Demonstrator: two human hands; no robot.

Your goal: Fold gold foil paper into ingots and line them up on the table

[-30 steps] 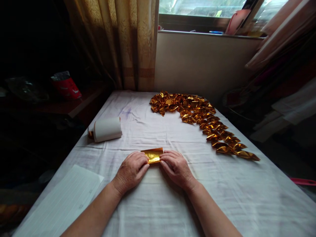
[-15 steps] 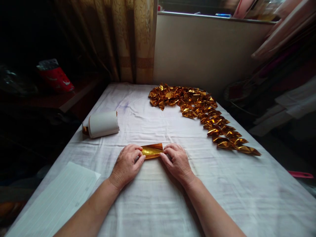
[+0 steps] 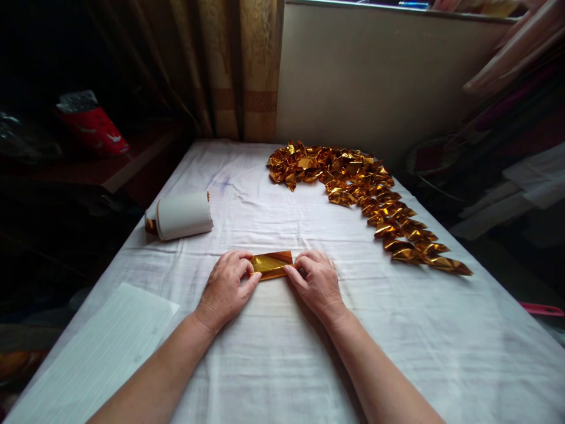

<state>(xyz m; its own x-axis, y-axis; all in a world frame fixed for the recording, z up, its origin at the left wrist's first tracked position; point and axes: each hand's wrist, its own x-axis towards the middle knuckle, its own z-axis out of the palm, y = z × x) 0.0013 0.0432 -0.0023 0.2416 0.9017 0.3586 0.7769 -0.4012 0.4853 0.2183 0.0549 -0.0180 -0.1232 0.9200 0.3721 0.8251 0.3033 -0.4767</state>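
A small strip of shiny gold foil paper (image 3: 272, 264) lies between my hands at the middle of the table, with a fold along its near edge. My left hand (image 3: 227, 287) pinches its left end between thumb and fingers. At the opposite end, the thumb and fingers of my right hand (image 3: 318, 282) close on the foil's edge. Both hands rest low over the cloth. Folded gold foil pieces (image 3: 353, 182) form a curved, overlapping row from the back of the table down its right side.
A white roll (image 3: 184, 215) with gold foil at its ends lies at the left. A lined paper sheet (image 3: 101, 347) is near the left edge of the white tablecloth (image 3: 247, 194). Behind are a curtain (image 3: 258, 76), a red container (image 3: 95, 126) and hanging clothes (image 3: 529, 171).
The view has tipped slightly downward. The strip's near fold looks a little flatter under my thumbs, and both hands keep hold of its ends.
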